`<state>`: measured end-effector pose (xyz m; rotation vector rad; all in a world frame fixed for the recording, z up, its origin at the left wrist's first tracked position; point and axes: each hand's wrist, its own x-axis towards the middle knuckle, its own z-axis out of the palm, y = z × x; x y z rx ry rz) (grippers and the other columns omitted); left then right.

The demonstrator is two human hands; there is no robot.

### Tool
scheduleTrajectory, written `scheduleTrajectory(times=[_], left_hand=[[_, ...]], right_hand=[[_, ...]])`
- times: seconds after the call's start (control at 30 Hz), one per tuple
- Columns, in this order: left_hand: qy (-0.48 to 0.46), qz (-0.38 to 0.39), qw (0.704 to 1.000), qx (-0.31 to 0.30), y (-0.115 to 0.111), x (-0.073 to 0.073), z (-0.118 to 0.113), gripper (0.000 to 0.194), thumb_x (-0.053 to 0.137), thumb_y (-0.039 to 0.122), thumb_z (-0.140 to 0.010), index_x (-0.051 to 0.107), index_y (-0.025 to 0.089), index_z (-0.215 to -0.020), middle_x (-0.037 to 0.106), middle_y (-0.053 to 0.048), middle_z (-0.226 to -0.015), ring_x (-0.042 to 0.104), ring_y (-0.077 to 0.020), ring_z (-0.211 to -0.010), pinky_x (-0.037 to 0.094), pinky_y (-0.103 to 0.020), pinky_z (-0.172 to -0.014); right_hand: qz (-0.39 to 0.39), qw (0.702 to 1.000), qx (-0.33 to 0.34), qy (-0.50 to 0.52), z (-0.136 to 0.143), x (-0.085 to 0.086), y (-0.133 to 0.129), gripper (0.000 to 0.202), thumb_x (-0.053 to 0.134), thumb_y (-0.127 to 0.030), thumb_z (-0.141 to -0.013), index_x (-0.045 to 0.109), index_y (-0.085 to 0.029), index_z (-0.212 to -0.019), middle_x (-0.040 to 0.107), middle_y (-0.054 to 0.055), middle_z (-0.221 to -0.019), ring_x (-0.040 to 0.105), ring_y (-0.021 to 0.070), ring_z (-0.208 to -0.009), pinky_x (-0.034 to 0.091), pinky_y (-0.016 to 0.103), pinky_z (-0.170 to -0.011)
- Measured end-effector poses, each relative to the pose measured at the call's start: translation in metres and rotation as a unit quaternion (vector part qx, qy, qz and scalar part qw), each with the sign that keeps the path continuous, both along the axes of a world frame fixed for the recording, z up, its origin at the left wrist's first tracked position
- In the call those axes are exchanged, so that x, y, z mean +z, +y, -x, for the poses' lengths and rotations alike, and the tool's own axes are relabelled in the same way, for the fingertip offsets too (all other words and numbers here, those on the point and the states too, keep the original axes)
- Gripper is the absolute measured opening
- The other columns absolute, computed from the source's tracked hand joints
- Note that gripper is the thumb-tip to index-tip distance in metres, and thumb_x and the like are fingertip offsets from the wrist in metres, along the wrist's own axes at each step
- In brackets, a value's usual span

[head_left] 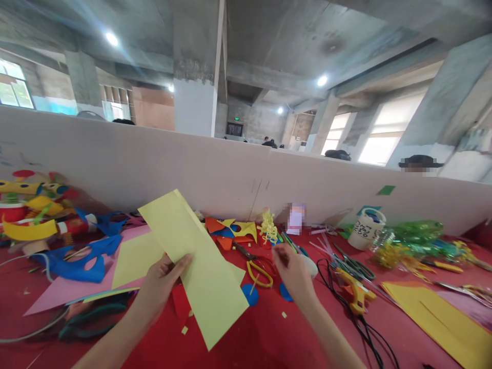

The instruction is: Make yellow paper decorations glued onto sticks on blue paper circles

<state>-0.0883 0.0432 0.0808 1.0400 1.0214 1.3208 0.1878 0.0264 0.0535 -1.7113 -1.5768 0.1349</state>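
My left hand (171,271) pinches a folded sheet of pale yellow paper (203,277) by its left edge, thumb on top. The sheet is tilted above the red table. My right hand (292,271) is apart from the paper, its fingers curled in; whatever they may hold is hidden. Just left of that hand lie scissors (259,277) with a yellow handle loop. Blue paper discs (250,295) lie near the paper's right edge and below my right hand. Small yellow paper scraps (185,330) are scattered on the table.
Blue cut-outs (82,264) and pink paper (57,294) lie left. A yellow glue gun (353,292) with a black cord, green bottles (418,236), a white cup (365,230) and yellow-orange sheets (442,318) are right. A white partition (215,169) stands behind.
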Motion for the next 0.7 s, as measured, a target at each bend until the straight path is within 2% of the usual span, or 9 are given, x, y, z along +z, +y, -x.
scheduleTrajectory(times=[0.03, 0.13, 0.27, 0.33, 0.43, 0.57, 0.6, 0.63, 0.7], left_hand=[[-0.003, 0.005, 1.0, 0.0, 0.001, 0.001, 0.0, 0.043, 0.078, 0.041, -0.053, 0.069, 0.014, -0.086, 0.073, -0.01, -0.084, 0.067, -0.0273, -0.079, 0.054, -0.036, -0.074], [-0.012, 0.02, 1.0, -0.002, 0.002, 0.002, 0.001, 0.043, 0.078, 0.04, -0.054, 0.068, 0.014, -0.087, 0.073, -0.009, -0.085, 0.067, -0.0264, -0.08, 0.053, -0.035, -0.075], [-0.016, 0.029, 0.999, -0.026, 0.003, 0.003, 0.005, 0.039, 0.077, 0.038, -0.057, 0.068, 0.014, -0.087, 0.073, -0.008, -0.084, 0.067, -0.0248, -0.078, 0.054, -0.033, -0.073], [-0.021, 0.024, 0.999, -0.039, 0.002, 0.005, 0.007, 0.037, 0.076, 0.037, -0.059, 0.068, 0.014, -0.086, 0.073, -0.007, -0.083, 0.067, -0.0237, -0.077, 0.054, -0.031, -0.071], [-0.026, 0.021, 0.998, -0.044, -0.002, 0.013, 0.012, 0.037, 0.075, 0.037, -0.06, 0.068, 0.014, -0.088, 0.073, -0.007, -0.082, 0.067, -0.024, -0.075, 0.054, -0.029, -0.062], [-0.033, 0.012, 0.999, -0.019, -0.003, 0.026, 0.022, 0.037, 0.075, 0.036, -0.06, 0.068, 0.013, -0.088, 0.073, -0.009, -0.08, 0.067, -0.0244, -0.074, 0.053, -0.028, -0.056], [-0.04, 0.005, 0.999, -0.008, -0.002, 0.029, 0.025, 0.036, 0.076, 0.036, -0.06, 0.068, 0.013, -0.087, 0.073, -0.008, -0.08, 0.067, -0.0235, -0.075, 0.054, -0.027, -0.058], [-0.048, -0.002, 0.999, 0.005, -0.001, 0.032, 0.029, 0.035, 0.076, 0.035, -0.059, 0.068, 0.013, -0.085, 0.073, -0.008, -0.08, 0.066, -0.0223, -0.074, 0.054, -0.027, -0.061], [-0.064, -0.019, 0.997, 0.032, 0.003, 0.039, 0.034, 0.033, 0.077, 0.034, -0.058, 0.068, 0.014, -0.083, 0.073, -0.006, -0.079, 0.066, -0.0199, -0.073, 0.054, -0.025, -0.062]], right_hand=[[0.061, 0.997, 0.01, -0.055, -0.004, -0.008, 0.007, 0.02, 0.039, -0.022, -0.085, 0.056, -0.016, -0.094, 0.064, 0.007, -0.089, 0.061, 0.0174, -0.079, 0.045, 0.025, -0.072], [0.129, 0.987, 0.019, -0.098, -0.003, -0.036, 0.022, 0.031, 0.049, -0.008, -0.072, 0.059, -0.014, -0.102, 0.062, 0.012, -0.105, 0.057, 0.0207, -0.099, 0.041, 0.026, -0.085], [0.204, 0.97, 0.003, -0.131, 0.007, -0.054, 0.037, 0.035, 0.054, -0.007, -0.063, 0.059, -0.01, -0.098, 0.063, 0.014, -0.098, 0.06, 0.0249, -0.091, 0.043, 0.029, -0.078], [0.238, 0.961, -0.005, -0.139, 0.006, -0.05, 0.042, 0.03, 0.057, -0.009, -0.061, 0.06, -0.009, -0.092, 0.065, 0.014, -0.088, 0.062, 0.0262, -0.084, 0.043, 0.03, -0.07], [0.252, 0.958, 0.009, -0.137, -0.004, -0.033, 0.042, 0.013, 0.056, -0.012, -0.065, 0.059, -0.014, -0.078, 0.066, 0.011, -0.08, 0.062, 0.0231, -0.079, 0.042, 0.026, -0.065], [0.214, 0.97, 0.024, -0.111, -0.017, -0.007, 0.016, 0.008, 0.048, -0.018, -0.076, 0.054, -0.016, -0.08, 0.064, 0.01, -0.08, 0.06, 0.02, -0.076, 0.042, 0.027, -0.066], [0.195, 0.976, 0.039, -0.087, -0.017, -0.002, 0.005, 0.01, 0.047, -0.027, -0.078, 0.052, -0.018, -0.08, 0.062, 0.008, -0.077, 0.059, 0.0189, -0.072, 0.042, 0.026, -0.065], [0.155, 0.985, 0.078, -0.009, -0.015, 0.001, -0.006, 0.018, 0.047, -0.037, -0.079, 0.05, -0.019, -0.076, 0.06, 0.006, -0.071, 0.057, 0.0181, -0.066, 0.043, 0.027, -0.06], [0.092, 0.967, 0.189, 0.146, -0.005, 0.002, -0.029, 0.033, 0.047, -0.053, -0.075, 0.048, -0.02, -0.074, 0.057, 0.005, -0.072, 0.054, 0.0172, -0.061, 0.044, 0.026, -0.055]])
